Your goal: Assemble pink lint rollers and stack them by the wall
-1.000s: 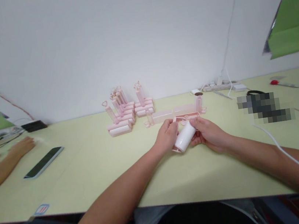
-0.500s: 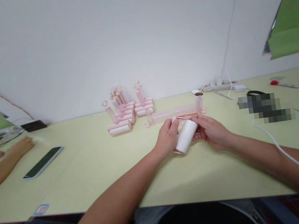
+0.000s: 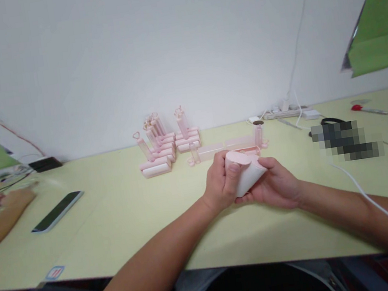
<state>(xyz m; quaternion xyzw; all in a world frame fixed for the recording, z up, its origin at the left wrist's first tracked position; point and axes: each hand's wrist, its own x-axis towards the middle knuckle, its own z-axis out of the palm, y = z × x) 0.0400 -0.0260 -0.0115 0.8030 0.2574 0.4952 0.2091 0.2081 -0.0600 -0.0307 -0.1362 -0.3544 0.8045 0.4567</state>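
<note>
Both hands hold a lint roller head (image 3: 250, 179), a white roll with a pink end and a rounded pink part beside it, tilted just above the table. My left hand (image 3: 220, 183) is closed round its left side, thumb on the pink part. My right hand (image 3: 279, 182) grips the right side, with fingers beneath the roll. Right behind them an open pink part (image 3: 248, 151) is partly hidden. Beyond it lie pink lint roller pieces with clear handles (image 3: 211, 151). Farther left stand several pink lint rollers (image 3: 156, 169) with heart-shaped handle ends.
A phone (image 3: 58, 212) lies on the pale yellow table (image 3: 126, 227) at left, near another person's arm (image 3: 7, 217). To the right are a power strip (image 3: 285, 113), a white cable (image 3: 371, 202), a blurred-out dark object (image 3: 344, 138) and a red-handled tool (image 3: 356, 107).
The roller head has turned in my hands, so its pink ends now face up. My right hand has shifted lower, under the roll. The other person's arm has pulled back left.
</note>
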